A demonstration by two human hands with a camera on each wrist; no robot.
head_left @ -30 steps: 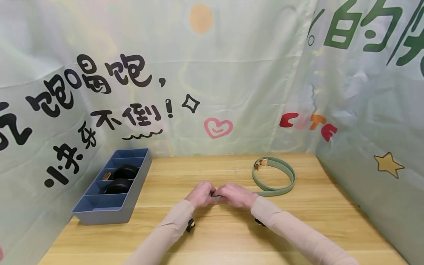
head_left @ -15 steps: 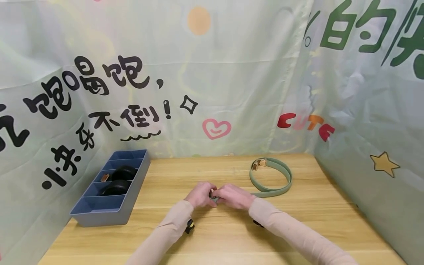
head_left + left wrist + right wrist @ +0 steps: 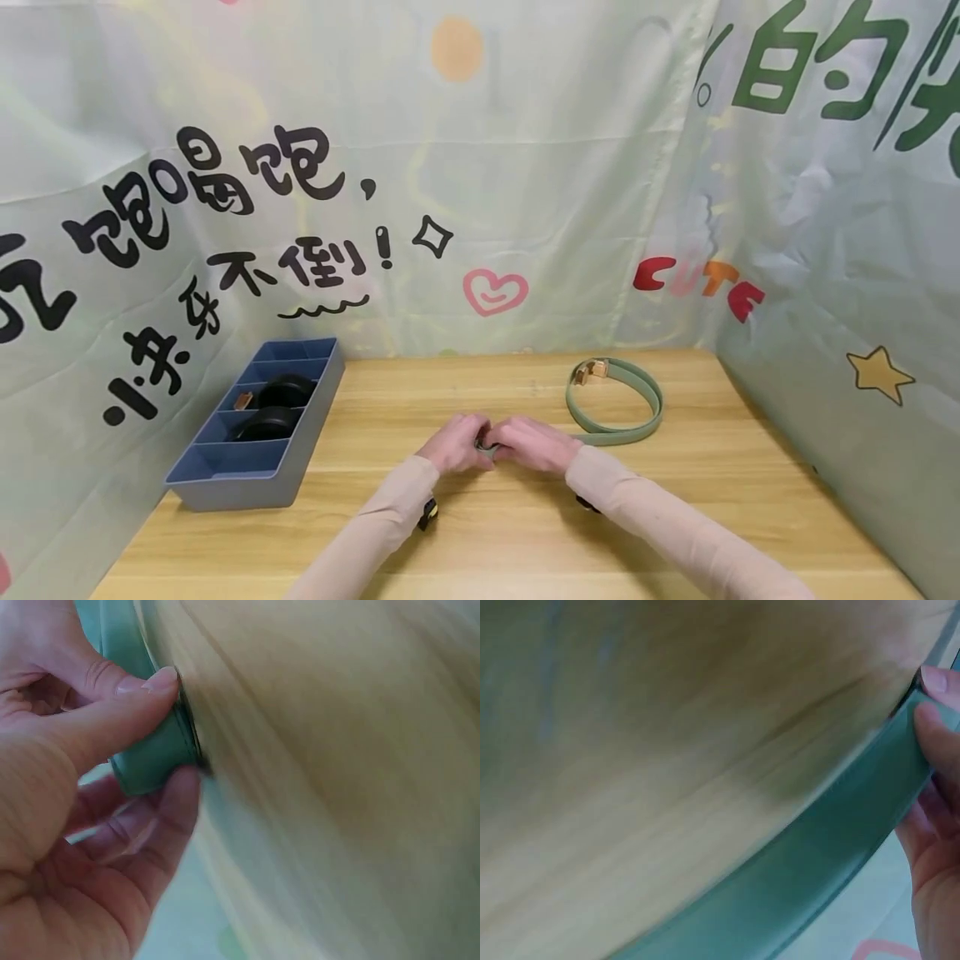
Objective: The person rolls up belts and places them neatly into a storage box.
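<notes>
A green belt (image 3: 637,433) with a gold buckle (image 3: 592,371) stands on its edge on the table, looped at the right. Its near end runs left between the two hands. My left hand (image 3: 453,443) pinches the small rolled end of the belt (image 3: 154,761) between thumb and fingers. Close against it, my right hand (image 3: 534,444) pinches the strap just beside the roll. From the right wrist view, the flat strap (image 3: 817,832) stretches away from the fingers. The fingers hide much of the roll in the head view.
A grey-blue divided box (image 3: 300,450) stands at the left. Two black coiled belts, one (image 3: 287,390) behind the other (image 3: 268,423), lie in its middle compartments, with a gold buckle (image 3: 243,401) showing. Printed cloth (image 3: 570,208) hangs behind and along both sides of the wooden table (image 3: 487,542).
Both hands stay together over the belt's end, with only small finger movements. The belt's loop has shifted slightly left, toward the hands.
</notes>
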